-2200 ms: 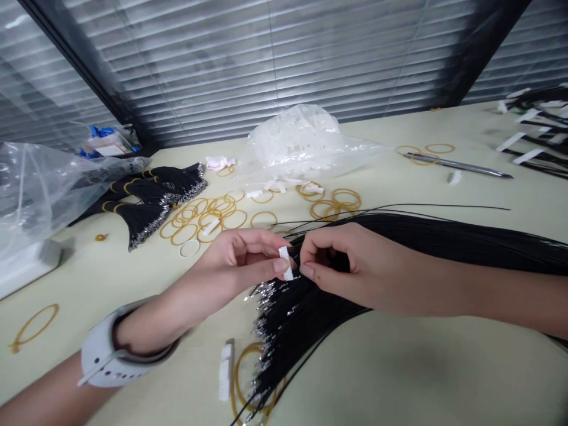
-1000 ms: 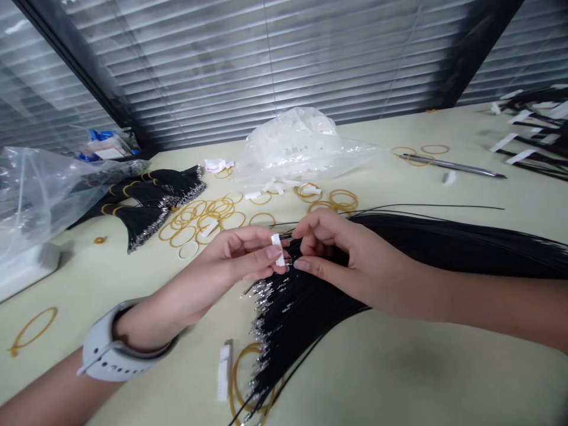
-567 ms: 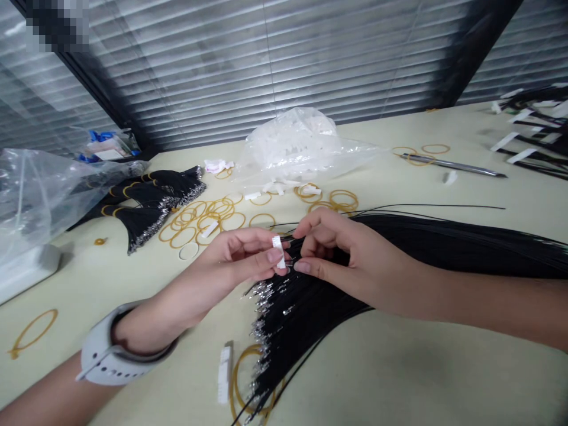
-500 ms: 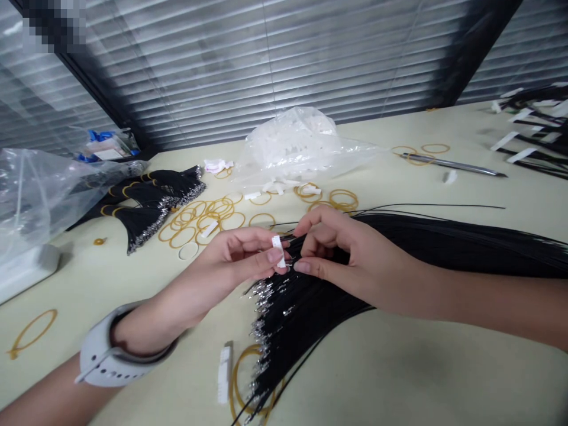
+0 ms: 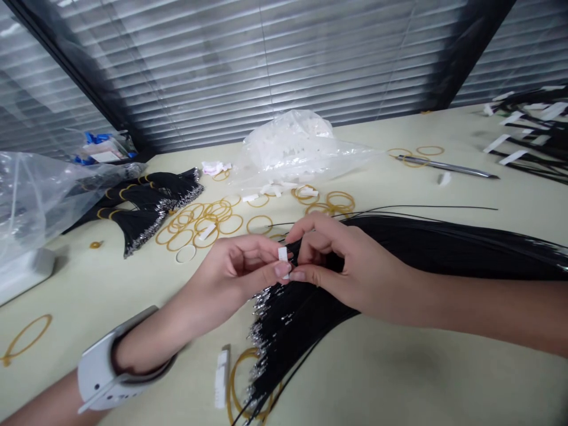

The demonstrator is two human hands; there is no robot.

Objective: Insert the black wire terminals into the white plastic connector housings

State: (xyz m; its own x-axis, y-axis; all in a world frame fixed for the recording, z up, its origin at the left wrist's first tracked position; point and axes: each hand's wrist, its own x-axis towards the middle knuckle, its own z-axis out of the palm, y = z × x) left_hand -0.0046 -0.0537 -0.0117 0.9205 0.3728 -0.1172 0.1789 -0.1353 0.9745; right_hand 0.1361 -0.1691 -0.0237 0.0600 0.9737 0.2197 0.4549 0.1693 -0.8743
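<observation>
Between thumb and fingers, my left hand (image 5: 242, 269) grips a small white connector housing (image 5: 283, 254). My right hand (image 5: 341, 257) is closed in a pinch against the right side of the housing. A thin black wire seems to be between its fingertips, though the fingers hide most of it. Beneath both hands lies a thick bundle of black wires (image 5: 302, 331), their shiny metal terminals (image 5: 260, 337) fanned out toward the left. Another white connector strip (image 5: 221, 377) rests left of the terminals, beside some larger rubber bands (image 5: 239, 370).
Behind my hands are loose rubber bands (image 5: 199, 219) and a clear plastic bag (image 5: 288, 145) of white parts. Tied wire bundles (image 5: 142, 207) lie at left near another plastic bag (image 5: 35, 195). A metal pen-like tool (image 5: 448, 167) and wires with white connectors (image 5: 528, 133) are at right.
My right hand has come leftward, so its fingertips now meet the housing. The white housing sits slightly lower and more upright in my left hand. The view has shifted a little.
</observation>
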